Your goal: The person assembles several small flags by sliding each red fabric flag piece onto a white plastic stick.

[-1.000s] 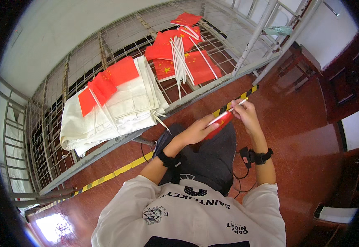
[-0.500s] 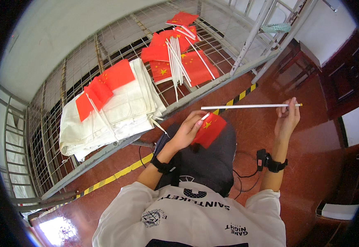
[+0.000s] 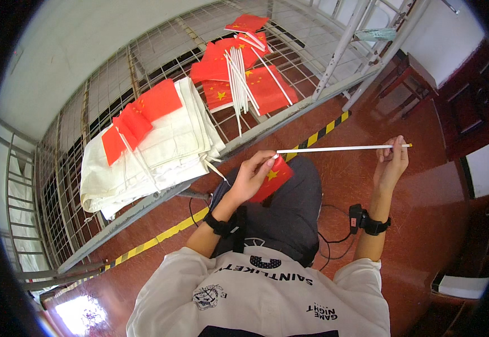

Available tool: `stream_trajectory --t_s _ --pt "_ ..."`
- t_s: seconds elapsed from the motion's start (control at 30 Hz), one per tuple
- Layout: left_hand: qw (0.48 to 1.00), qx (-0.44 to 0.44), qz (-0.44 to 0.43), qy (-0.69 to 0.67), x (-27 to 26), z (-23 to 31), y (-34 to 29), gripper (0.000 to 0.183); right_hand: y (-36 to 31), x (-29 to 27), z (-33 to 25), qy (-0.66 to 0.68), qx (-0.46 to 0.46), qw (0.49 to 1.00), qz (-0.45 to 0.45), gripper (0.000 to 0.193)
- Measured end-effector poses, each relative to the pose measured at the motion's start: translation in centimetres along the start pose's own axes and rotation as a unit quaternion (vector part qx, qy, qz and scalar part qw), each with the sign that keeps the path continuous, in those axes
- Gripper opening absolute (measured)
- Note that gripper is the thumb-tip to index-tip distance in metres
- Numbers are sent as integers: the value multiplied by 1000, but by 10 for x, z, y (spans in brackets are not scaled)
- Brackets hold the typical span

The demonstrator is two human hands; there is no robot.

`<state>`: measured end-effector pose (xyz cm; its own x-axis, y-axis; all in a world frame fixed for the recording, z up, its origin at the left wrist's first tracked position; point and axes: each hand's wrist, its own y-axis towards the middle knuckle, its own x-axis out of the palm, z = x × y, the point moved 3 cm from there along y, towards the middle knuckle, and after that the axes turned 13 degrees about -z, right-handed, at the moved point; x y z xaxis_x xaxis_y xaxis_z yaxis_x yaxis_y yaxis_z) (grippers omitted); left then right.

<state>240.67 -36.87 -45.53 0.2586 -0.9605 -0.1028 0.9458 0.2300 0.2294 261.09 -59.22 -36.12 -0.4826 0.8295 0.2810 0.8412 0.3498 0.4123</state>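
My left hand (image 3: 256, 175) pinches a small red flag (image 3: 275, 178) with yellow stars by the white sleeve along its edge. The flag hangs down over my dark trousers. Between the fingers of my right hand (image 3: 391, 159) is a white stick (image 3: 334, 149) with a yellowish tip at its right end. The stick lies nearly level, and its left end meets the top of the flag's white sleeve beside my left fingertips. Whether the stick's end is inside the sleeve, I cannot tell.
On the wire bed frame (image 3: 256, 132) lie several red flags (image 3: 272, 90) and a bunch of white sticks (image 3: 236, 78). Folded white cloth (image 3: 143, 174) carries more flags (image 3: 143, 115) at the left. Yellow-black tape (image 3: 166, 235) crosses the floor; a wooden stool (image 3: 407, 78) stands at right.
The stick's left end has come to the flag's sleeve, where a gap showed before. My left hand and the flag have turned and shifted slightly left.
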Motion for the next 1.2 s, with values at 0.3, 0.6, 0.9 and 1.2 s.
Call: stream_trajectory --t_s 0.3,0.6,0.9,1.2 --pt "999 25 21 2 -9 1 1 15 -1 -1 7 1 0 1000 -30 18" --pt "999 -16 7 -36 -10 -6 -1 16 -1 1 8 -49 -21 998 -29 18" --pt "984 59 -83 144 -2 -2 4 13 -5 22 -42 -174 -89 967 -164 20" --pt "992 36 -99 63 4 -4 2 14 -5 15 -44 -193 -67 959 -196 20"
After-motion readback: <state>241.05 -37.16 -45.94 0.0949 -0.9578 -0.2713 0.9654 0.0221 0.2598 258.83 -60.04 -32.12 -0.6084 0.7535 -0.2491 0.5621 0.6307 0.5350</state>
